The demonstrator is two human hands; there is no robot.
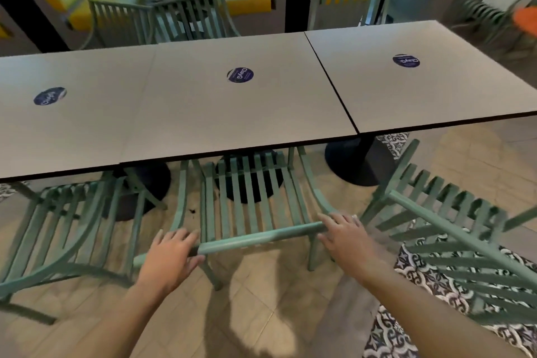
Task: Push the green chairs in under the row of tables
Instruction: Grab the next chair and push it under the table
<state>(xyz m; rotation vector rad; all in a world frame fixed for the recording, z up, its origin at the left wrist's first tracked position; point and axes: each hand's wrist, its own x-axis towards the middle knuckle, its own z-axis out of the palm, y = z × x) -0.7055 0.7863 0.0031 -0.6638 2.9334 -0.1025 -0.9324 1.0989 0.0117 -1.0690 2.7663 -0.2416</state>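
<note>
Middle green chair [250, 200] at 6 o'clock, seat half under counter [232, 113]; left hand [171, 256] and right hand [345, 237] clasp top rail ends, spread for straight push. Right chair [453, 229] at 4 o'clock, angled out.

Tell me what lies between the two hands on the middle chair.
In the head view, only the chair's green top rail spans from the left hand to the right hand; nothing else there.
</note>
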